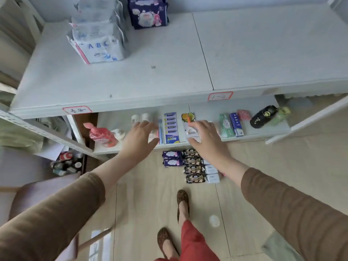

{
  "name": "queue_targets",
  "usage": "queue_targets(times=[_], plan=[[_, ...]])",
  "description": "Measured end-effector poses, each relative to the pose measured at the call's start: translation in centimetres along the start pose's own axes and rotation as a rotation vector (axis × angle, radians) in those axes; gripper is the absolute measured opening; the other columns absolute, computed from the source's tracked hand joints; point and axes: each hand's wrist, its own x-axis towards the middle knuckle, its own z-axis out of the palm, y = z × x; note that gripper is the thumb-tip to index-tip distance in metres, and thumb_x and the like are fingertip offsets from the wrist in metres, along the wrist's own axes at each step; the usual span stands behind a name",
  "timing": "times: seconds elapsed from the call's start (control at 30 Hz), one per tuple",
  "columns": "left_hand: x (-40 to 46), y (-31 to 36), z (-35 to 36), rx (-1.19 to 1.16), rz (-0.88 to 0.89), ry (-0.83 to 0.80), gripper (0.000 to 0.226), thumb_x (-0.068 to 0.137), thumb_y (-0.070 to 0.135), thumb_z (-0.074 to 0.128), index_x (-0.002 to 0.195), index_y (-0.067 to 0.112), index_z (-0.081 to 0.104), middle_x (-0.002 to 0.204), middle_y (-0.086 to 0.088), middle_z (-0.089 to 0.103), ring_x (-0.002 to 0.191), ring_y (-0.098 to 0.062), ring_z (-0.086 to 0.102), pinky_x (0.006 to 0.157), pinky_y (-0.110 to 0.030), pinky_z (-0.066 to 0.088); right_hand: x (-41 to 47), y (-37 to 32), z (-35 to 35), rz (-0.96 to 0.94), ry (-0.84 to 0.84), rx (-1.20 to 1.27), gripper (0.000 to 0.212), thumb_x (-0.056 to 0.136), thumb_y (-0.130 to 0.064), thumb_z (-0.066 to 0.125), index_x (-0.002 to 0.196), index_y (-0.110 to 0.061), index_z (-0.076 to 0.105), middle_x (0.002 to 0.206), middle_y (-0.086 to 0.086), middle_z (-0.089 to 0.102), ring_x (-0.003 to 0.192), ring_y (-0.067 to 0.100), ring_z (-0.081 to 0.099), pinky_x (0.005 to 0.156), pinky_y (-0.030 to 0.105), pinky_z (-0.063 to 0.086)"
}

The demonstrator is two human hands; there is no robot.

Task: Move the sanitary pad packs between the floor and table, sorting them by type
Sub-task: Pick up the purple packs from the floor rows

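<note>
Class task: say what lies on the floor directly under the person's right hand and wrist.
Under the right hand lie rows of pad packs on the floor: purple packs, dark patterned packs and white packs. The wrist covers part of the white row.

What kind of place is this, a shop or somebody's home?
Probably a small shop or stockroom. The white table carries handwritten labels on its edge, the lower shelf holds assorted toiletries, and pad packs sit in rows on the floor.
</note>
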Motion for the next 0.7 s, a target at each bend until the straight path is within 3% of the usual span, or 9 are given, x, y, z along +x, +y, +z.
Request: queue_targets(times=[0.17,0.3,0.43,0.7], plan=[[-5.8,-3.2,8.7,-0.100,-0.153,-0.135,0.037,0.087,0.033,0.067,0.122,0.024,0.058,0.122,0.005,0.057,0.116,-0.019,0.051,0.090,-0.036,0.047,-5.0,4.1,7.7,0.132,-0.143,0.017,0.044,0.091,-0.021,0.064,0.133,-0.017,0.053,0.131,0.000,0.051,0.125,0.019,0.042,0.094,0.021,0.029],[-8.4,-5.7,16.9,-0.135,-0.238,-0.267,0.044,0.088,0.034,0.067,0.128,0.023,0.054,0.131,0.004,0.054,0.122,-0.019,0.050,0.096,-0.035,0.045,-7.2,8.7,14.4,0.243,-0.209,0.007,0.047,0.091,-0.019,0.064,0.136,-0.015,0.050,0.134,0.003,0.051,0.127,0.021,0.044,0.083,0.019,0.028],[-9.2,-8.3,26.0,-0.170,-0.301,-0.350,0.051,0.089,0.035,0.066,0.135,0.022,0.049,0.137,0.004,0.050,0.124,-0.019,0.048,0.099,-0.036,0.044,-8.2,14.3,21.9,0.306,-0.326,0.018,0.052,0.091,-0.016,0.063,0.140,-0.013,0.045,0.138,0.006,0.047,0.129,0.023,0.044,0.099,0.028,0.036],[-6.4,-15.0,43.1,-0.187,-0.394,-0.340,0.057,0.089,0.033,0.067,0.140,0.020,0.044,0.137,-0.002,0.047,0.122,-0.023,0.047,0.097,-0.035,0.041,-5.2,25.6,36.7,0.313,-0.399,-0.032,0.060,0.092,-0.016,0.061,0.146,-0.012,0.036,0.145,0.008,0.042,0.133,0.026,0.042,0.103,0.033,0.036]])
